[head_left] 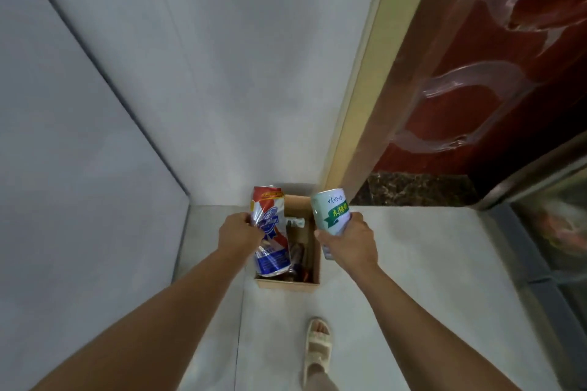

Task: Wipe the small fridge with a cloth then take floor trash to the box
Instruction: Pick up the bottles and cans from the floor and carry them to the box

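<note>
My left hand (pixel 239 233) grips a crumpled red, white and blue can (pixel 270 232) and holds it over the left part of an open cardboard box (pixel 287 283) that stands on the floor in the corner. My right hand (pixel 349 241) holds a white can with a green label (pixel 331 211), tilted, just above the box's right edge. Inside the box lie some dark items and a small label; I cannot make them out. The fridge and the cloth are out of view.
Grey walls meet in a corner (pixel 187 197) behind and left of the box. A red door (pixel 495 79) with a yellow frame (pixel 359 98) stands to the right. A glass-fronted cabinet (pixel 559 232) fills the right edge. My sandalled foot (pixel 317 349) rests on the pale floor tiles.
</note>
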